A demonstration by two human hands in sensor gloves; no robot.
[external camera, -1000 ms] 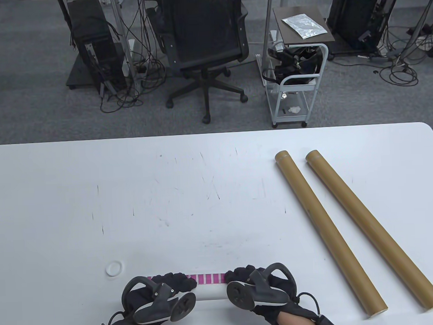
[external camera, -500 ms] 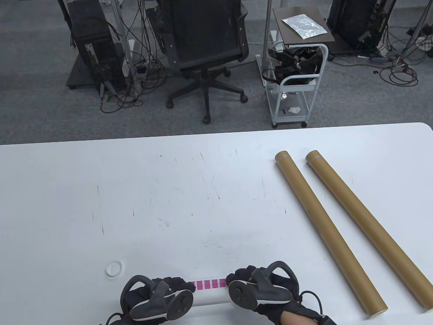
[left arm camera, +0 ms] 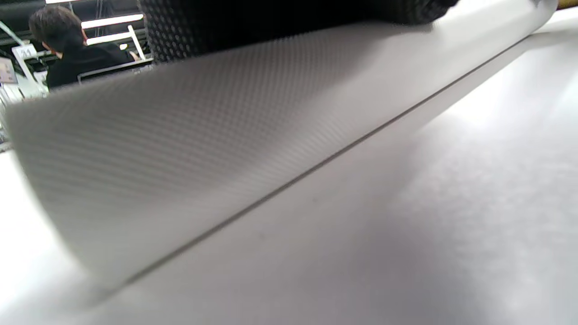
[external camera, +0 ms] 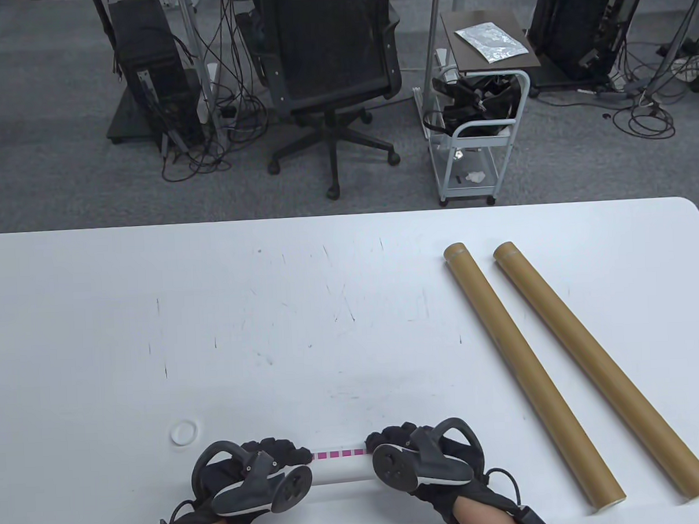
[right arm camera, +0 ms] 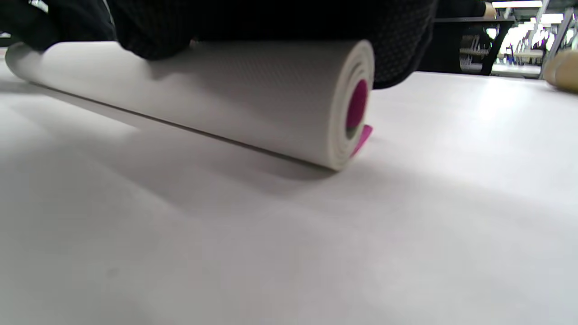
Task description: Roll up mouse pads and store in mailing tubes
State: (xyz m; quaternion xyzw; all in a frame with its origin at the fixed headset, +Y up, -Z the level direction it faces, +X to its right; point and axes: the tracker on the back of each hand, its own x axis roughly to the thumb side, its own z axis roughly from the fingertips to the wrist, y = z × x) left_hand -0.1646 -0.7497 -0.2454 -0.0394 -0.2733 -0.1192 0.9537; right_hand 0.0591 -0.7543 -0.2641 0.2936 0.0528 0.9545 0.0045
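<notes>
1. Pad (external camera: 341,473) lies at the near edge of the surface (external camera: 328,309), left of centre, rolled almost fully: white backing outward, long axis parallel to the near edge.
2. A thin strip of magenta-striped face (external camera: 338,454) shows flat on the surface along the roll's far side.
3. Left hand (external camera: 252,480) sits on the roll's left end, fingers (external camera: 279,450) curled over the top and gripping the pad.
4. Right hand (external camera: 422,464) sits on the right end, fingers (external camera: 392,436) curled over it the same way, gripping the pad.
5. Right wrist view: roll end (right arm camera: 354,106) shows spiral layers with a magenta core; a magenta flap (right arm camera: 362,137) sticks out at the bottom, on the surface.
6. Left wrist view: textured backing (left arm camera: 180,149) fills the frame, resting on the surface.
7. Two tubes (external camera: 528,370) (external camera: 600,367) lie side by side on the right half, apart from each other, angled from mid-surface toward the near-right corner, well apart from the pad.
8. White cap (external camera: 184,432) lies on the surface just beyond the left hand.
</notes>
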